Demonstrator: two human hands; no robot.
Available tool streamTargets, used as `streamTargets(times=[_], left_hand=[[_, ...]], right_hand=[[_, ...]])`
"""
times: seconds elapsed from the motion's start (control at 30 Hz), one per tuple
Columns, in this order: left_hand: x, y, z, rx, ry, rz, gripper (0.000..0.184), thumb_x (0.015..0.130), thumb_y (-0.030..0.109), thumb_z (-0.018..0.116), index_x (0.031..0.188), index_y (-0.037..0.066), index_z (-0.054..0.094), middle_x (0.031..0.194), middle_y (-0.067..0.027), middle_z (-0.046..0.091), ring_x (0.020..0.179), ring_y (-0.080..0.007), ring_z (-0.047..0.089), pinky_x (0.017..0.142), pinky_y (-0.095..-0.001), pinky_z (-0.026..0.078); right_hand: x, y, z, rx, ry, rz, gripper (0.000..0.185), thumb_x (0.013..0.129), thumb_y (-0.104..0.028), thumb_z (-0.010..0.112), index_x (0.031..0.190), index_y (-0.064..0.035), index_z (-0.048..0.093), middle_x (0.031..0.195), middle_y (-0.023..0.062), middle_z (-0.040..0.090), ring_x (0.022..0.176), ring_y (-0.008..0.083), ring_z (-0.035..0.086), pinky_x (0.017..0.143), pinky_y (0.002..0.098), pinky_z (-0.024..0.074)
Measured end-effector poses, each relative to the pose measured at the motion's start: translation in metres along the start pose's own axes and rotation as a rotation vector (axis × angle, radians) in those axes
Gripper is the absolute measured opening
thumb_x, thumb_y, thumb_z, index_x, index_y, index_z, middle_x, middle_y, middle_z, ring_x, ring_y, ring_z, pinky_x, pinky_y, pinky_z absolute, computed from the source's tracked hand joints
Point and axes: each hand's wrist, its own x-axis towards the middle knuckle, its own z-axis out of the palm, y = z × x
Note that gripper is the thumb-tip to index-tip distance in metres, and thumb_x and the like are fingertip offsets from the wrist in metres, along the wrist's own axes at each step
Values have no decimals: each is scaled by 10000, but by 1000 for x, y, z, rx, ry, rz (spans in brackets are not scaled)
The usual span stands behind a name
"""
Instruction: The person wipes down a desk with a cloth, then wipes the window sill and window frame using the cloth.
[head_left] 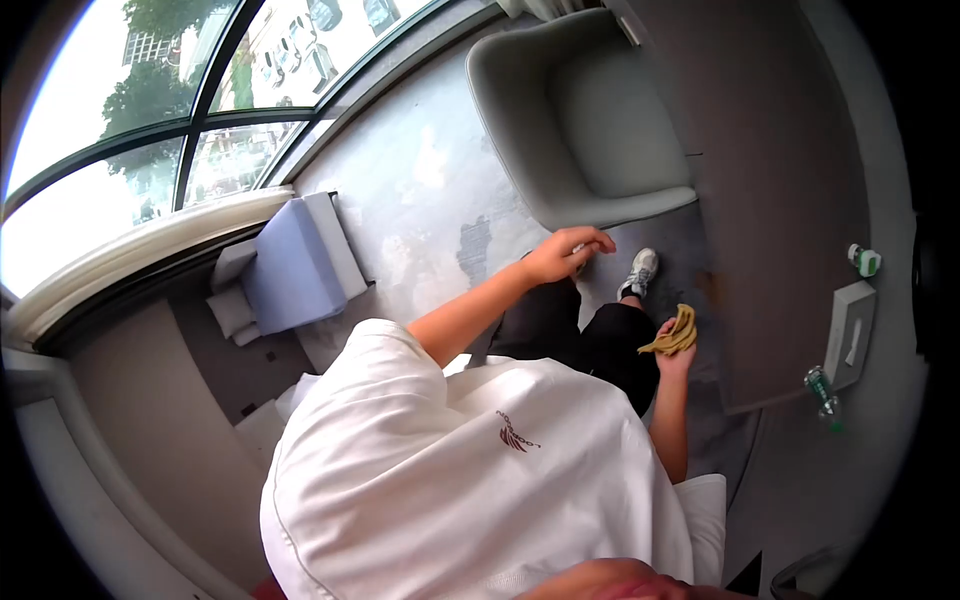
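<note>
My left hand [571,254] hangs in the air over my dark trousers, near the front edge of the grey chair [620,130]. Its fingers are loosely bent and nothing shows in them. On the other side, beside my knee and the brown table, my right hand [676,359] is closed round a yellow banana peel [683,332], whose flaps spread out above the fingers.
At the right, the brown table [790,230] bears a tissue box [850,335], a green-labelled bottle [824,398] and a small green and white item [863,261]. A blue and white seat [295,265] stands near the windows. My shoe [642,270] is on the grey floor.
</note>
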Motion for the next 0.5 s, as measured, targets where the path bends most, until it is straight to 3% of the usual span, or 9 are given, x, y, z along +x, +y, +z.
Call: streamTargets(times=[0.07, 0.13, 0.17, 0.23, 0.3, 0.4, 0.5], left_hand=[[11, 22, -13, -53, 237, -19, 229, 1023, 2, 454, 1150, -10, 644, 1143, -118, 695, 1137, -214, 644, 1008, -350, 492], [29, 71, -28, 27, 409, 178, 209, 1005, -35, 470, 1131, -21, 636, 1131, -130, 696, 1116, -231, 659, 998, -358, 504], [37, 103, -41, 46, 479, 308, 247, 990, -73, 433, 1128, -31, 633, 1123, -135, 696, 1109, -237, 665, 995, -362, 506], [38, 193, -67, 240, 650, 619, 283, 971, -99, 410, 1145, -36, 623, 1107, -146, 694, 1103, -232, 669, 986, -358, 513], [16, 306, -98, 541, 777, 1045, 241, 987, -79, 433, 1152, -30, 602, 1057, -124, 696, 980, -184, 689, 873, -295, 546], [-69, 455, -107, 942, 837, 1414, 236, 981, -75, 443, 1147, -25, 603, 1047, -121, 693, 968, -183, 685, 861, -294, 540], [-145, 526, -83, 1229, 691, 1507, 231, 975, -72, 452, 1142, -21, 604, 1037, -117, 691, 955, -181, 681, 848, -293, 534]], right_hand=[[-29, -6, 38, -255, -91, 103, 446, 1016, -446, 442, 1156, -84, 661, 972, 119, 671, 832, 242, 659, 748, 353, 569], [-59, -24, 80, -409, -180, 190, 442, 1018, -447, 426, 1158, -82, 632, 930, 109, 627, 746, 225, 602, 673, 332, 527], [-82, -27, 112, -453, -134, 168, 444, 1017, -446, 424, 1178, -76, 609, 922, 107, 600, 705, 218, 558, 628, 323, 487], [-92, -54, 132, -557, -261, 166, 451, 1014, -436, 423, 1173, -59, 611, 937, 104, 611, 715, 211, 566, 617, 323, 479], [-103, -70, 159, -661, -295, 120, 450, 1015, -436, 419, 1159, -59, 618, 930, 97, 622, 701, 208, 568, 603, 322, 474], [-108, -85, 184, -780, -272, 39, 442, 1016, -437, 414, 1132, -67, 625, 913, 87, 632, 681, 202, 570, 585, 322, 468], [-93, -96, 192, -897, -220, -80, 411, 1014, -413, 417, 1108, -67, 619, 887, 83, 614, 677, 189, 561, 586, 318, 456]])
